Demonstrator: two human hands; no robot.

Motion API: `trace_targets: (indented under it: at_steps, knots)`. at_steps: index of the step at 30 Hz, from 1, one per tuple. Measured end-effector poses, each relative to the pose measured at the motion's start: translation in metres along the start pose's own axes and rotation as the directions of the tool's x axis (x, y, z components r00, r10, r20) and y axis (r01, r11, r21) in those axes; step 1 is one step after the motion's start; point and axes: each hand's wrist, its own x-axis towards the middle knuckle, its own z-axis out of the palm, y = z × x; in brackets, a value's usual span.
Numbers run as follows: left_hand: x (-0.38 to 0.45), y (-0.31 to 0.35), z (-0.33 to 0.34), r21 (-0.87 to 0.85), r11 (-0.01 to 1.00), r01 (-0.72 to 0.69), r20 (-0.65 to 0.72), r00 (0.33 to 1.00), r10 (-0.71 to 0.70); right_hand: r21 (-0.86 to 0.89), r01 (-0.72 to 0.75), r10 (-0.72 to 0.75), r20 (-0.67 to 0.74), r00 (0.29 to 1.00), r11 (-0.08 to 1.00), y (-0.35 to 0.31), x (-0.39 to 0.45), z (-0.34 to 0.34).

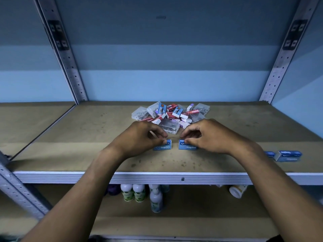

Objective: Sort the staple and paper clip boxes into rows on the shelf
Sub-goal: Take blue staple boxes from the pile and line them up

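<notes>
Two blue staple boxes stand side by side near the front of the brown shelf board [70, 151]. My left hand [141, 137] pinches the left blue box [163, 145] at its top. My right hand [209, 137] pinches the right blue box [186, 145] the same way. Behind them lies a mixed pile [171, 114] of red, blue and white staple boxes and clear plastic paper clip boxes. The nearest clear box [169, 126] sits just beyond my fingers.
Two more blue staple boxes [288, 155] stand at the right near the shelf's front edge, partly hidden by my right forearm. Metal uprights [66, 58] frame the bay. White bottles [138, 193] and a tipped jar [237, 190] occupy the lower shelf.
</notes>
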Motion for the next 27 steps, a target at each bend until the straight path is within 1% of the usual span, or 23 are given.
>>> trace_targets:
  at_steps: [6,9,16,22,27]
  knots:
    - [0.004,0.003,0.004,0.120,0.993,-0.016,-0.004,1.000,0.016,-0.044,0.011,-0.012,-0.024,1.000,0.999,0.003,0.001,-0.002]
    - [0.008,0.009,0.008,0.103,0.994,-0.027,-0.022,0.999,0.030,-0.052,0.012,-0.015,-0.057,0.998,0.999,0.009,-0.004,-0.010]
    - [0.030,0.039,0.037,0.067,0.991,-0.117,-0.058,0.991,0.121,-0.078,-0.020,0.007,-0.156,0.988,0.997,0.043,-0.028,-0.040]
    - [0.056,0.078,0.078,0.008,0.982,-0.189,-0.063,0.980,0.189,-0.081,-0.075,0.051,-0.266,0.963,0.994,0.078,-0.061,-0.062]
    - [0.075,0.107,0.111,-0.026,0.972,-0.233,-0.061,0.971,0.231,-0.031,-0.125,0.107,-0.348,0.932,0.992,0.107,-0.086,-0.077]
